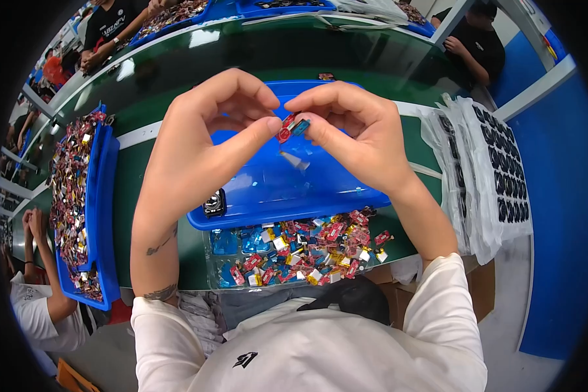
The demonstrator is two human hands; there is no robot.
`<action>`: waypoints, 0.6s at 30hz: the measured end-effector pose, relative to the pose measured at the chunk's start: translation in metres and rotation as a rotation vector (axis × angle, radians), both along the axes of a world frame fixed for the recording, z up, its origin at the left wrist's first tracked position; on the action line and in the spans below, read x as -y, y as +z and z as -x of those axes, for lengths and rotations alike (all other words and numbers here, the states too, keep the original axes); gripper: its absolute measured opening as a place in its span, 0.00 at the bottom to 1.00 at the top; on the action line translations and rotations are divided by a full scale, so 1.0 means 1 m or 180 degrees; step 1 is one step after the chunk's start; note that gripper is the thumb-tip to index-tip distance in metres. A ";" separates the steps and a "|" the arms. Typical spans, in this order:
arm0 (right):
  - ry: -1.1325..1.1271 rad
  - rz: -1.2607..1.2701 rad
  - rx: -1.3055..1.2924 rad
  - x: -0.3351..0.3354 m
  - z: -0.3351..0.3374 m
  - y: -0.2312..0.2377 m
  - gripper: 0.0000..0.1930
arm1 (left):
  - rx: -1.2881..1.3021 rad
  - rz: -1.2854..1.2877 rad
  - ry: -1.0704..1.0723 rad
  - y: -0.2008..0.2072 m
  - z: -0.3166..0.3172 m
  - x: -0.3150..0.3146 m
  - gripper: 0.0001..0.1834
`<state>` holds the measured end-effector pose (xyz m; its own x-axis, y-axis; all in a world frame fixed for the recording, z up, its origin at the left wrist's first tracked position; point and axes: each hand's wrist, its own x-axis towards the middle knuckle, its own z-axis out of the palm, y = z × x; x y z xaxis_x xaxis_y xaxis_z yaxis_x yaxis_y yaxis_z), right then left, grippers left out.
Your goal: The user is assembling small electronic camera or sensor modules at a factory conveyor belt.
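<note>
Above a blue plastic tray (274, 189), my left hand (209, 130) and my right hand (359, 127) meet at their fingertips. Between them is a small red and blue electronic part (289, 129), pinched from both sides by thumbs and forefingers. Just below it, a pale, blurred piece (294, 160) hangs or drops over the tray; I cannot tell whether it is attached. At the tray's near left corner sits a black, square-framed part (214, 203). A pile of small red, blue, white and yellow parts (320, 251) lies on a clear blister sheet nearest my body.
On the left stands a long blue bin (104, 215) heaped with similar parts. To the right, white trays (503, 163) hold rows of black pieces. Across the green table (268, 49) are more filled blue bins and other people. A metal post (536, 88) rises at right.
</note>
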<state>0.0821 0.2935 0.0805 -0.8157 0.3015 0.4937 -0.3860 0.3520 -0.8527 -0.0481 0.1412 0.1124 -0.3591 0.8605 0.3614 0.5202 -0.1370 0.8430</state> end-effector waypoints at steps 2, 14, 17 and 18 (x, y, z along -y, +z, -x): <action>-0.0205 -0.0333 -0.0094 0.001 -0.001 0.000 0.08 | 0.0364 -0.0084 -0.0111 0.000 0.000 -0.001 0.09; -0.0053 -0.0453 0.0401 -0.017 -0.006 0.013 0.06 | -0.1508 -0.0394 -0.0117 -0.003 -0.001 -0.002 0.09; 0.0219 -0.0034 0.0514 -0.020 -0.007 0.014 0.08 | -0.1866 -0.0575 -0.0481 -0.007 -0.003 -0.003 0.11; 0.0059 -0.0085 0.0287 -0.018 -0.006 0.017 0.09 | -0.1703 -0.0643 -0.0500 -0.007 -0.004 -0.005 0.12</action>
